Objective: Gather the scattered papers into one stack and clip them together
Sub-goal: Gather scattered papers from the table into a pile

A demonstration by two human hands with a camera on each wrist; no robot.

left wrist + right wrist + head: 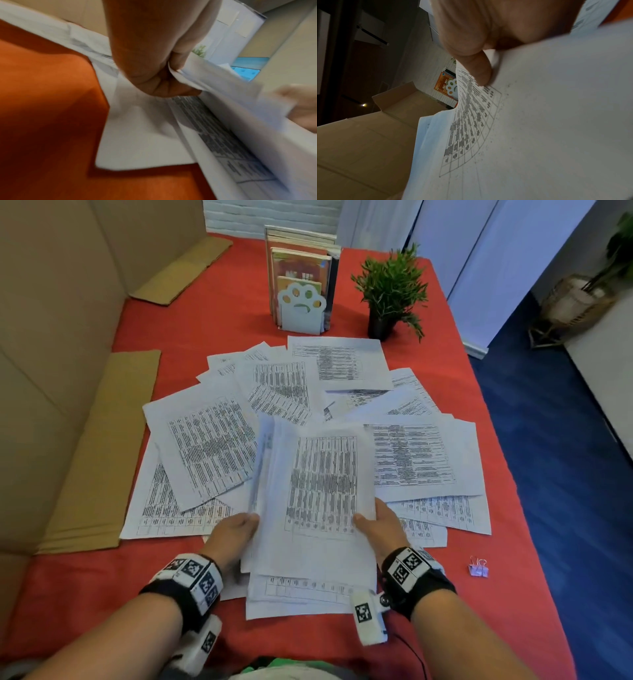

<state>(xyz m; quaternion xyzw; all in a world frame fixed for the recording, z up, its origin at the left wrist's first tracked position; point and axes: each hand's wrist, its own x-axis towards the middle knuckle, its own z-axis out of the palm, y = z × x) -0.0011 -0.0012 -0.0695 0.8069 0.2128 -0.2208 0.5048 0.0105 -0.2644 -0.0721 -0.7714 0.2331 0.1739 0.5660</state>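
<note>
Holding a gathered stack of papers [315, 491] above the red table [479, 645], I grasp it with left hand [233, 534] and right hand [378, 525].

Loose printed sheets [209, 446] lie around; their tables are too blurred to read. Behind stand a bookend with books [301, 302] and a potted plant [390, 292]; a small binder clip [478, 567] lies near my right wrist.

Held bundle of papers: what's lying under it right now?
Under the held bundle, more printed sheets lie on the red tablecloth. How many the bundle covers cannot be seen.
</note>
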